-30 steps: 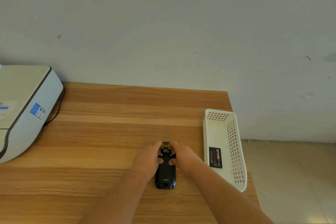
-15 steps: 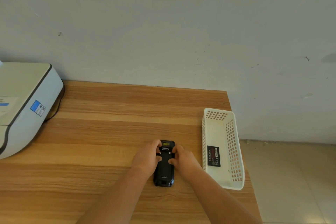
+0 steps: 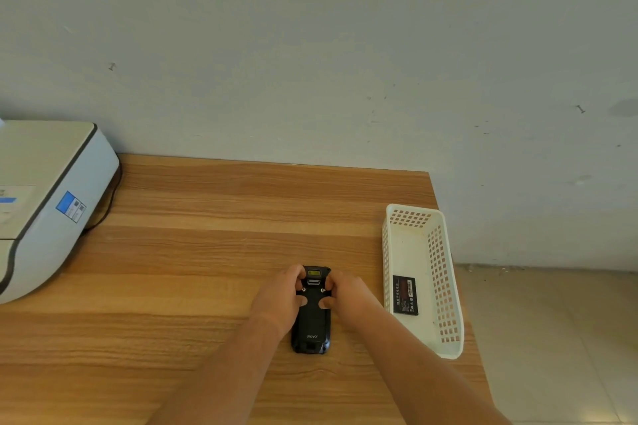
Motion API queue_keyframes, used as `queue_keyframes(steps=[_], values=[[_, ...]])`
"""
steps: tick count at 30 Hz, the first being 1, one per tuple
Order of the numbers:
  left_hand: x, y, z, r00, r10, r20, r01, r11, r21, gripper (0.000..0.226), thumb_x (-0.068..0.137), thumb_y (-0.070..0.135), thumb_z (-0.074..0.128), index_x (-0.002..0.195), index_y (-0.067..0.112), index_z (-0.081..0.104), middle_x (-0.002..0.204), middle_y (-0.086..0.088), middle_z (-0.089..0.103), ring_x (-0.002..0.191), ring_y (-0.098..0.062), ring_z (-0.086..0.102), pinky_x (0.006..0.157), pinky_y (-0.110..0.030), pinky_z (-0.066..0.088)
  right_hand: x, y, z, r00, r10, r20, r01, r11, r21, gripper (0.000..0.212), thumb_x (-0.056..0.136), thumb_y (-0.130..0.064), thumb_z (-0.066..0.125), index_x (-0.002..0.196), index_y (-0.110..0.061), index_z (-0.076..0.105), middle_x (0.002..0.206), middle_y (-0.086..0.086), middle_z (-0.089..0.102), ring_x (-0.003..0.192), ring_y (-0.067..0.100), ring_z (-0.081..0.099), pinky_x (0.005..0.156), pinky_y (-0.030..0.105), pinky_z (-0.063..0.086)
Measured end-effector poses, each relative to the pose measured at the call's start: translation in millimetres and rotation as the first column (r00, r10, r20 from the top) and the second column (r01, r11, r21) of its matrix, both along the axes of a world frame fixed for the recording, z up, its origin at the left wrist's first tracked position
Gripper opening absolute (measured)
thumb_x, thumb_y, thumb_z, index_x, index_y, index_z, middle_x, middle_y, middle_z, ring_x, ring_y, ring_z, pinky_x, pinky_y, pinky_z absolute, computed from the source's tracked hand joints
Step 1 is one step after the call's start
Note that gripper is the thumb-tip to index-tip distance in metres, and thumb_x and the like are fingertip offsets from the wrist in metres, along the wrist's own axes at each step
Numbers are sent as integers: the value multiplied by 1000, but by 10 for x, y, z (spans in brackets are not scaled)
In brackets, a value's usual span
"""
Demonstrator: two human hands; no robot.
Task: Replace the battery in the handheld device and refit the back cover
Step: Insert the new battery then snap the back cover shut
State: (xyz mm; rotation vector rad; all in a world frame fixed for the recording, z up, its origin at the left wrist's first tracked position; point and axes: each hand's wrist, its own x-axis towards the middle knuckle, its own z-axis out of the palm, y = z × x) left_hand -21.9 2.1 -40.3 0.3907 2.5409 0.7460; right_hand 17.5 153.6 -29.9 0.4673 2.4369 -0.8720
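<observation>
A black handheld device [image 3: 312, 321] lies face down on the wooden table [image 3: 207, 252], its back cover on and a yellow label near its far end. My left hand [image 3: 279, 300] grips its left side and my right hand [image 3: 345, 297] its right side, both thumbs pressing on the back cover just below two small round latches. A black battery [image 3: 405, 295] with a red stripe lies flat in the white plastic basket [image 3: 445, 286] to the right.
A white printer [image 3: 45, 203] with a blue sticker fills the table's left side, a dark cable behind it. The basket stands along the table's right edge, beyond which is tiled floor. A grey wall backs the table.
My fingers have drawn back from the device's far end, uncovering the yellow label, and both thumbs have shifted slightly lower on the cover. The device has stayed in place.
</observation>
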Motion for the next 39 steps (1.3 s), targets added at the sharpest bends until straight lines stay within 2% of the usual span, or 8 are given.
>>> queue_keyframes(steps=[7,13,19,22,25,29,33,39], values=[[2,0,-20,1000,14,9,-14,1000,0,36,87,15,68,116,31,51,102,14,56,96,-6,56,86,-27,51,10,-7,-8,999,25,-24,-25,999,29,23,87,-22,68,98,-24,48,102,-5,51,89,13,51,73,25,40],[10,4,-27,1000,20,13,-20,1000,4,35,87,15,68,115,31,51,102,13,56,96,-7,56,86,-28,51,-9,-8,-11,997,76,-6,-75,995,60,24,88,-23,66,107,-18,53,101,-3,52,91,15,51,74,27,41],[25,4,-16,999,40,12,-40,999,14,35,87,15,68,114,31,52,102,13,56,96,-7,56,87,-30,52,-3,-11,-42,999,42,-10,-42,998,56,21,87,-23,67,97,-23,49,100,-4,54,89,13,52,74,26,41],[12,-8,-9,999,26,21,-26,1000,2,37,87,15,69,116,31,51,103,12,57,96,-7,56,87,-29,52,23,-21,-37,999,-37,14,37,999,8,20,87,-23,68,96,-23,50,98,-4,55,86,12,53,73,25,42],[-23,-29,0,998,49,48,-50,999,4,40,85,19,73,115,32,50,100,13,57,92,-6,57,82,-27,50,118,-35,-68,972,-232,41,235,966,-107,20,86,-23,70,94,-22,52,93,-4,59,79,9,57,66,22,44],[-69,-40,-13,950,201,237,-215,976,33,29,83,23,76,103,23,55,93,6,61,84,-9,60,75,-29,53,164,-62,-103,890,-450,65,453,866,-211,29,80,-33,77,96,-23,54,94,-3,64,79,13,62,71,28,54],[-108,-12,11,849,332,411,-356,934,-18,24,89,29,71,102,18,53,98,-5,64,85,-19,65,64,-28,58,74,-94,-73,840,-518,161,543,809,-227,26,82,-30,76,86,-21,52,88,0,65,80,17,65,81,37,58],[-173,21,-7,885,298,358,-280,955,-102,20,90,32,68,93,17,56,88,-5,68,78,-18,68,66,-29,59,-9,-86,-65,839,-507,198,538,828,-158,27,86,-28,72,78,-20,47,82,1,63,69,15,60,76,31,56]])
